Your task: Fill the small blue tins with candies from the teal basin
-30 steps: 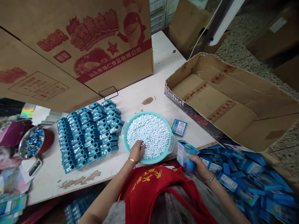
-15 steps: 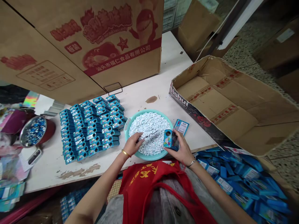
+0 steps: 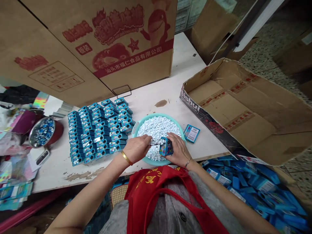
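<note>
A turquoise basin full of small pale candies stands at the table's front edge. Over it, my left hand is closed on a small scoop heaped with candies; most of the handle is hidden by my fingers. The scoop's tip meets the open end of a small blue candy box. My right hand wraps round that box from the right, holding it tilted above the candies. Just right of the basin, another blue box lies flat on the table.
Rows of upright blue boxes with round holes stand left of the basin. Beyond them rises a large carton. An open shallow carton is at right, above a heap of blue boxes. A bowl of wrapped pieces sits far left.
My left hand has lifted the scoop out of the candies, loaded, and moved it right. My right hand has brought the box left and tilted it to meet the scoop.
</note>
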`<state>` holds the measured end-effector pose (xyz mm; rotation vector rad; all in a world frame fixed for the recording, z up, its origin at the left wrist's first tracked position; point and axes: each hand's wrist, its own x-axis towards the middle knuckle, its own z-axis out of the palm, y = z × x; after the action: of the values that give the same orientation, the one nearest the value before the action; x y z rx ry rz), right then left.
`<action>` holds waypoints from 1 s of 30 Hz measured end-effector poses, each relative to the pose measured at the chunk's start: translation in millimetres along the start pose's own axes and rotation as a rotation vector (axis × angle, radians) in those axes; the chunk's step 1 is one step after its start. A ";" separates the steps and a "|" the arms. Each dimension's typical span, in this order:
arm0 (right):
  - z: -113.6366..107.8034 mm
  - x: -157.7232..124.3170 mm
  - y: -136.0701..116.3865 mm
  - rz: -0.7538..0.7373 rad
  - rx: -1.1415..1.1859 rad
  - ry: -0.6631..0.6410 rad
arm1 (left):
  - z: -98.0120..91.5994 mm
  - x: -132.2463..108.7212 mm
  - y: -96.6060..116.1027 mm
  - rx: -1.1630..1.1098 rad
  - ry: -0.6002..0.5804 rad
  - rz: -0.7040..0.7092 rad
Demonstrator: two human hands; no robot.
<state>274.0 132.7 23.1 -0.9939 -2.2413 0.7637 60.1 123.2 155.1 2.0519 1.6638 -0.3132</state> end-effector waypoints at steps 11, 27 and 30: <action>12.0 1.7 3.3 0.122 -0.057 0.013 | -10.5 -4.4 13.1 0.123 0.017 0.014; -18.1 -36.6 15.2 0.560 0.283 -0.009 | 159.2 84.2 -24.2 -0.288 0.153 -0.224; -18.7 -39.5 15.6 0.584 0.303 -0.005 | 157.2 76.6 -33.9 -0.365 0.184 -0.177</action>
<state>316.3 115.6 14.7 -1.5024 -1.7630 1.3049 64.0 115.9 -22.8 1.7092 1.8570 0.1215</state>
